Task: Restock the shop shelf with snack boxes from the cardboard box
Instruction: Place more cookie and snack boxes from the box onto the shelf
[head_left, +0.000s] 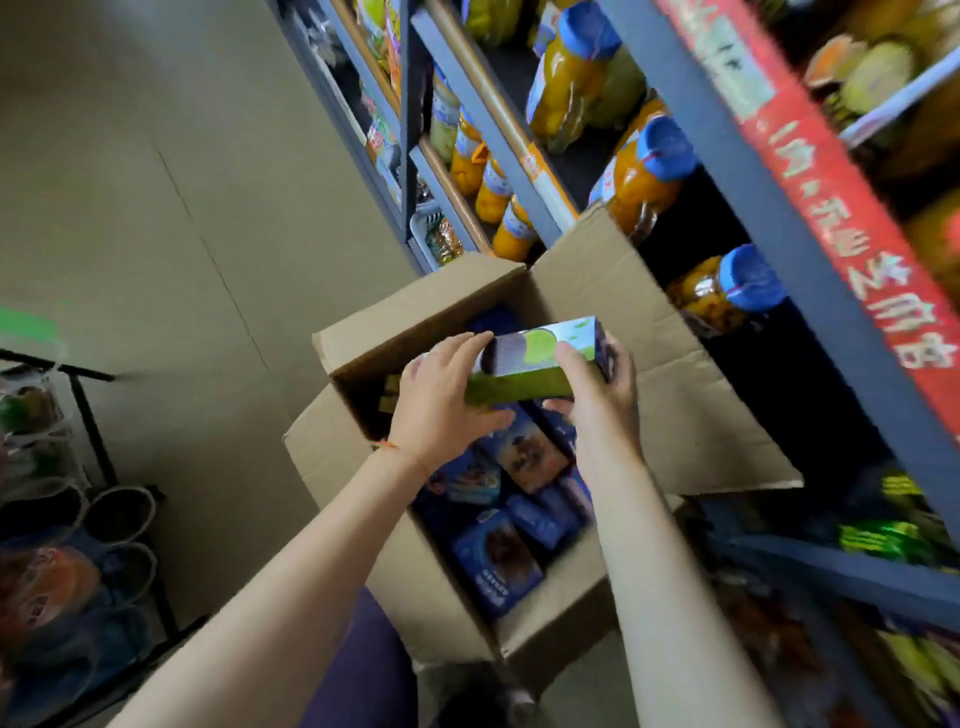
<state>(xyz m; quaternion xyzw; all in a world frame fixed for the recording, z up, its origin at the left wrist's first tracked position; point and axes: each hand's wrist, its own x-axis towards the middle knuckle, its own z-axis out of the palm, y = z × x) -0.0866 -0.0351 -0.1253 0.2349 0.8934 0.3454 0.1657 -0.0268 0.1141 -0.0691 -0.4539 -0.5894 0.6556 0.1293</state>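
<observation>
An open cardboard box stands on the floor in front of the shelf, with several blue snack boxes lying inside. Above its opening I hold a green snack box between both hands. My left hand grips its left end, fingers over the top and thumb underneath. My right hand grips its right end, fingers curled round the far side.
A dark metal shop shelf runs along the right, holding jars of yellow fruit with blue lids and green packets lower down. A black rack with bagged goods stands at the left. Beige floor tiles lie between them.
</observation>
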